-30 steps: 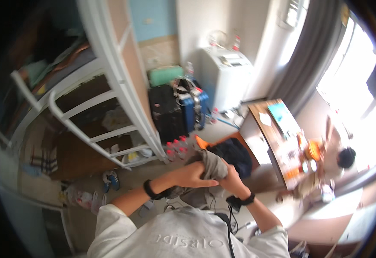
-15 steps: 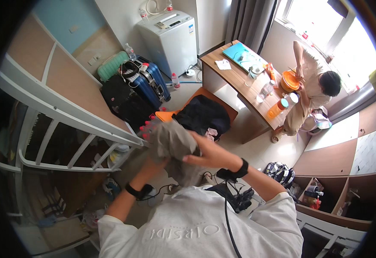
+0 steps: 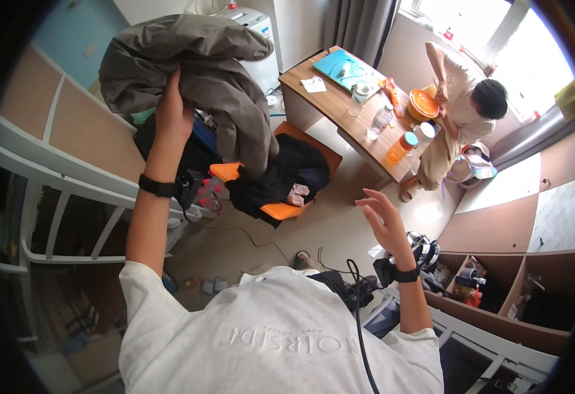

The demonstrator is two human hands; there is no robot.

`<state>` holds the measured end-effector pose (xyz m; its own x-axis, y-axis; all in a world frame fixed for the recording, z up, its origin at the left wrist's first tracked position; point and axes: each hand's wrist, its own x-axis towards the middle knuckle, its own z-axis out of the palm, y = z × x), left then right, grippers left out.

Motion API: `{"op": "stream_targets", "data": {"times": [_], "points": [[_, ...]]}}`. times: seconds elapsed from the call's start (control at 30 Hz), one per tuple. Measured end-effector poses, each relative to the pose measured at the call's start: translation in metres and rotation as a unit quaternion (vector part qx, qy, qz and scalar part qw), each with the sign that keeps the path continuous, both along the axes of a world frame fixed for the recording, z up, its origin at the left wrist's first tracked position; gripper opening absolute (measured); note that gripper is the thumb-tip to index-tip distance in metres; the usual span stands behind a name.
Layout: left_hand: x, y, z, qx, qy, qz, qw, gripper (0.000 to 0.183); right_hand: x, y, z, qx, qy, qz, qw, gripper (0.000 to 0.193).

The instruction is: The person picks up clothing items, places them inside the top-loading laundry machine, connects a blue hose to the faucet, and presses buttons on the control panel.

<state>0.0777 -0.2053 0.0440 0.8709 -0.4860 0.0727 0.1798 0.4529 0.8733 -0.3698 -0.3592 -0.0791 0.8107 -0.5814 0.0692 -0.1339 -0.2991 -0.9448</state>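
A large grey-brown garment (image 3: 189,59) hangs bunched from my raised left hand (image 3: 174,111), at the upper left. The thumb shows against the cloth, while the other fingers are mostly hidden in its folds. One loose length droops towards an orange chair (image 3: 287,210) heaped with black clothing (image 3: 268,180). A small pink cloth (image 3: 297,194) lies on that chair too. Over the floor to the right, my right hand (image 3: 386,226) is open and holds nothing, its fingers bent and apart.
A white bunk-bed frame (image 3: 84,190) runs along the left. Far right of centre, a person (image 3: 465,105) sits at a wooden table (image 3: 327,98) handling an orange bowl (image 3: 424,104). Red-capped bottles (image 3: 210,194) stand beside the chair; open cubbies (image 3: 491,289) line the right.
The garment, earlier bunched between both hands before my chest, has swung up and left with my left hand, spreading out. My right hand has let go and moved right.
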Motion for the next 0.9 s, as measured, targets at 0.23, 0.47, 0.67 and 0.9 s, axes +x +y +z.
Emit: {"op": "stream_targets", "data": {"times": [0.23, 0.47, 0.67, 0.9], "points": [[0.028, 0.002, -0.171, 0.196, -0.124, -0.02, 0.972, 0.065, -0.039, -0.007, -0.019, 0.023, 0.035, -0.074, 0.996, 0.033], [-0.011, 0.109, -0.417, 0.424, 0.063, -0.121, 0.895, 0.058, -0.048, 0.006, -0.025, 0.05, 0.078, -0.075, 0.993, 0.032], [-0.017, 0.099, -0.433, 0.398, 0.081, -0.153, 0.901, 0.079, -0.044, 0.028, -0.031, 0.064, 0.104, -0.073, 0.99, 0.03], [-0.024, 0.06, -0.379, 0.517, -0.398, -0.004, 0.758, 0.099, -0.028, 0.07, -0.02, 0.106, 0.164, -0.129, 0.972, 0.026]]}}
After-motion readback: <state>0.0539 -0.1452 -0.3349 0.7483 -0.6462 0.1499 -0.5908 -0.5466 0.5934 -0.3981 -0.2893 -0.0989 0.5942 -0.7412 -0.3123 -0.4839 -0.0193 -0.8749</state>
